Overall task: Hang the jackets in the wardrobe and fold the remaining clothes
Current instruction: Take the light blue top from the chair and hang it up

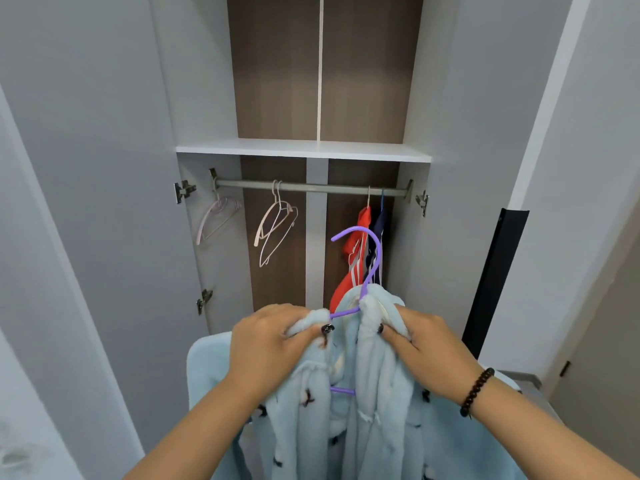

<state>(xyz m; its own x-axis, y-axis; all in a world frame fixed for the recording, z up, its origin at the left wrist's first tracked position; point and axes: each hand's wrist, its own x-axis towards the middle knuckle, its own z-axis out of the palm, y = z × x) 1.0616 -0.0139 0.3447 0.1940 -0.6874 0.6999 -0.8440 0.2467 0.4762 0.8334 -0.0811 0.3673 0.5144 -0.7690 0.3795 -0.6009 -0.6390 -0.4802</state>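
Observation:
A fluffy light-blue jacket (pixel 367 410) with small dark marks hangs on a purple hanger (pixel 372 258) in front of the open wardrobe. My left hand (pixel 273 337) grips the jacket's left collar edge. My right hand (pixel 419 344) grips the right collar edge, a dark bead bracelet on its wrist. The hanger's hook rises between my hands, below the grey rail (pixel 311 187). On the rail's right end hang a red garment (pixel 356 251) and a dark blue one (pixel 380 223).
Empty pale hangers hang on the rail: one at the far left (pixel 216 216), two near the middle (pixel 277 226). A white shelf (pixel 304 148) sits above the rail. Both grey wardrobe doors (pixel 104 202) stand open. A black panel (pixel 495 282) leans at the right.

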